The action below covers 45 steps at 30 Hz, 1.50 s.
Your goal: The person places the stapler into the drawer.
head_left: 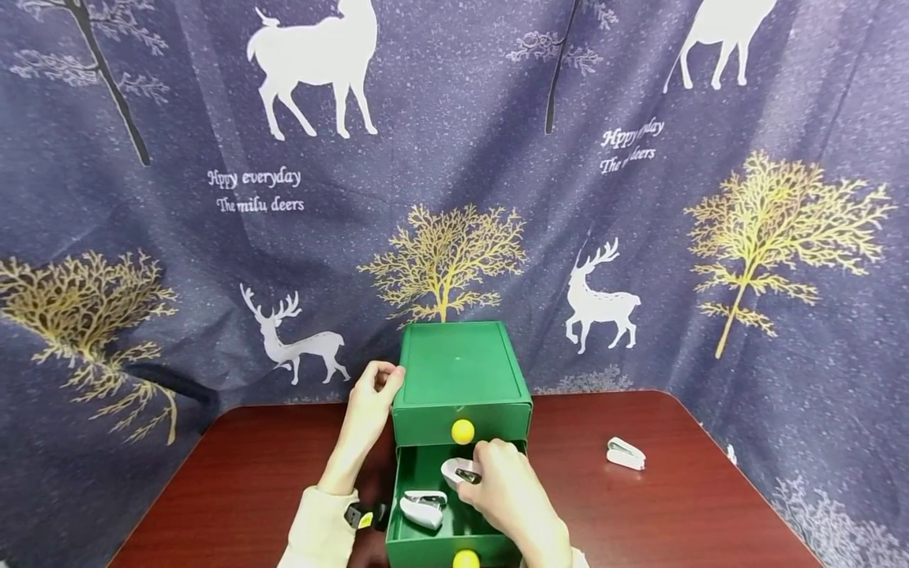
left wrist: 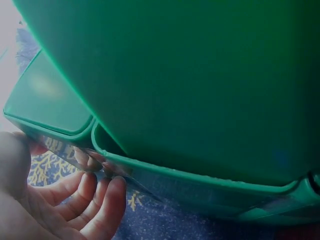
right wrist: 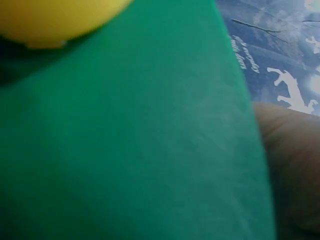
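A green two-drawer box (head_left: pixel 463 363) with yellow knobs stands on the table, its lower drawer (head_left: pixel 403 527) pulled out. Inside the drawer, one white mini stapler (head_left: pixel 422 511) lies at the left. My right hand (head_left: pixel 507 489) reaches in from the right and pinches a second white stapler (head_left: pixel 453 472); its fingers partly cover it. Against the box's upper left side rests my left hand (head_left: pixel 372 401), fingers loosely bent along the wall. In the left wrist view those fingers (left wrist: pixel 102 205) touch the green side. The right wrist view shows mostly the green drawer front (right wrist: pixel 150 130) up close.
On the brown table (head_left: pixel 596 521), a third white stapler (head_left: pixel 626 454) lies to the right of the box. A dark blue patterned cloth (head_left: pixel 454 166) hangs directly behind the table. A black object with a yellow mark (head_left: pixel 364 517) is beside the left sleeve.
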Motion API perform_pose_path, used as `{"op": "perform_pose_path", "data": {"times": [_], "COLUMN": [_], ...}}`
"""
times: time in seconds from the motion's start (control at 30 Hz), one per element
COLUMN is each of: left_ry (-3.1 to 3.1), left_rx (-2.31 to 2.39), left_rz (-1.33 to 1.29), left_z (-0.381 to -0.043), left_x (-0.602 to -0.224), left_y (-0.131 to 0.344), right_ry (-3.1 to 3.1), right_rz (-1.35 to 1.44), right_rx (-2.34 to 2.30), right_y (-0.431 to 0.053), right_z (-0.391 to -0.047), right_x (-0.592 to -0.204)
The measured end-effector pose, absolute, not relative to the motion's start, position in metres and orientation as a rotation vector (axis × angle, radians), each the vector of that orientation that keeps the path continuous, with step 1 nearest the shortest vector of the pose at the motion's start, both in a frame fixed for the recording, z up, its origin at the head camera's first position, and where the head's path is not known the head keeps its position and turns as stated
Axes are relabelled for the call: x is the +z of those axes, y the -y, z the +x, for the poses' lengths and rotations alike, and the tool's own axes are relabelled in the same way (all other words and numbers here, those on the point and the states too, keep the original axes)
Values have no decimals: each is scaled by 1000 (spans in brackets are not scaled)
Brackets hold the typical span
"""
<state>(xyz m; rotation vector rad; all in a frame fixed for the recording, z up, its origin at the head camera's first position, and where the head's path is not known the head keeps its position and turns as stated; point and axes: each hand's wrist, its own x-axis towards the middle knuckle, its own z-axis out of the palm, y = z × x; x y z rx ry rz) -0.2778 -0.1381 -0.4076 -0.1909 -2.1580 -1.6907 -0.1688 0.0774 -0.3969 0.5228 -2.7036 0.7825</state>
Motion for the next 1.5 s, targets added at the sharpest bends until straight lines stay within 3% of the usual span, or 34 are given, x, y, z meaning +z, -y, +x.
{"op": "perform_pose_path", "data": {"times": [1.5], "left_ry": [2166], "left_rx": [-1652], "left_rz": [-201], "left_z": [-278], "left_x": [-406], "left_y": [138], "right_ry": [2850], "right_rz": [441], "right_rx": [787], "right_y": [-76], "right_z": [-178], "right_x": [-414]}}
